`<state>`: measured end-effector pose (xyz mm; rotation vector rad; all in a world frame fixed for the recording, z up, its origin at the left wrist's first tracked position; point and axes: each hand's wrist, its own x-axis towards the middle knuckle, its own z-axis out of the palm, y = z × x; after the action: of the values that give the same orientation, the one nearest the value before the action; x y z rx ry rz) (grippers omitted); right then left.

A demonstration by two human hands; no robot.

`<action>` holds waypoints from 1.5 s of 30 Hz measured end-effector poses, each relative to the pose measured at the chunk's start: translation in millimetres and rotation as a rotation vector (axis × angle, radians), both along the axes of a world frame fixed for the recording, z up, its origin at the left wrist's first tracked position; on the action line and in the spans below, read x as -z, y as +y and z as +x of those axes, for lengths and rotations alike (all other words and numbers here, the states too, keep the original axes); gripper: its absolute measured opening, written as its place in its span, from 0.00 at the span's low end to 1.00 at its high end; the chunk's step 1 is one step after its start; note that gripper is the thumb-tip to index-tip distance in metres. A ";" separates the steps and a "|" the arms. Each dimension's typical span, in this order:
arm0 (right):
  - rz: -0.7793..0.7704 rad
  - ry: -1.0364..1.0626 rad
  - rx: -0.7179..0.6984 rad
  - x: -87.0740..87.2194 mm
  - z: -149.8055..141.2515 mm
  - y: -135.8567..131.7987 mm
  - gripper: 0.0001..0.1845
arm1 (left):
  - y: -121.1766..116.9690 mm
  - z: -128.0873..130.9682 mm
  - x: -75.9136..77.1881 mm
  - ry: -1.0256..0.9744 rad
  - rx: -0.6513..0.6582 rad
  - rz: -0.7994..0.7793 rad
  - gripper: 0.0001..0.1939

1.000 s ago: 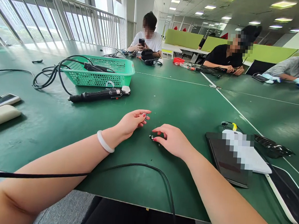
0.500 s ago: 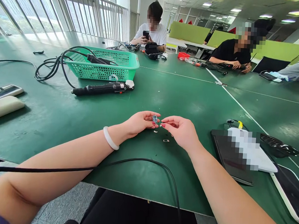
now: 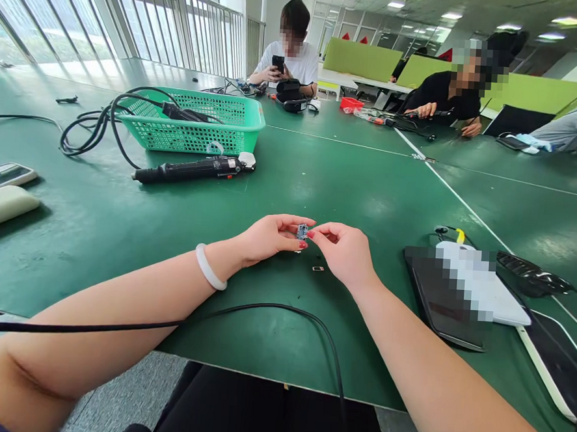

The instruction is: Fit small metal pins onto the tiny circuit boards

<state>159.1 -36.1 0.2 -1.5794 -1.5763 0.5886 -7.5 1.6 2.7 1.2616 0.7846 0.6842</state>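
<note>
My left hand [image 3: 272, 234] holds a small blue-grey part [image 3: 302, 232], like a tiny circuit board, between thumb and fingers. At the right edge of that part are the pinched thumb and forefinger of my right hand [image 3: 345, 249]. Whatever is in the right pinch is too small and hidden to name. Just below the hands, a small flat rectangular piece [image 3: 318, 268] with a dark middle lies on the green table [image 3: 261, 341]. A tiny pale bit shows under my left fingertips.
Beyond my hands lie a black electric screwdriver [image 3: 193, 170] and a green basket [image 3: 195, 135] with cables. A black cable [image 3: 273, 306] crosses in front of me. At right are a black tablet-like slab [image 3: 439, 303] and dark glasses [image 3: 534, 273]. Two people sit across the table.
My right fingertips have moved left, from a small gap to the edge of the blue-grey part. A small pale bit seen in that pinch before is now hidden. The view has shifted slightly.
</note>
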 end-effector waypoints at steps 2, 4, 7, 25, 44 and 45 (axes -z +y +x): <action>0.053 -0.075 -0.008 0.1 -0.9 -1.3 0.11 | -0.4 -0.1 0.3 0.028 0.006 0.052 0.24; 0.096 -0.128 -0.014 0.0 -2.3 -2.5 0.11 | -0.7 0.1 0.2 0.056 0.009 0.104 0.23; 0.126 -0.179 -0.021 -0.5 -4.0 -3.8 0.11 | -0.4 0.7 -0.3 0.090 0.010 0.152 0.21; 0.142 -0.137 -0.039 2.0 -1.5 -1.3 0.09 | 3.0 -0.8 3.6 0.067 0.029 0.182 0.23; 0.115 -0.073 -0.010 2.6 -5.8 -3.5 0.08 | -0.5 -2.6 -1.8 0.190 0.063 0.304 0.22; 0.108 -0.068 -0.012 2.9 -5.6 -2.8 0.08 | -0.8 -2.3 -2.3 0.188 0.059 0.289 0.21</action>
<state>153.4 -38.9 -2.8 -1.5240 -1.6417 0.4521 -9.8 0.8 5.0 1.6236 0.8177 0.6536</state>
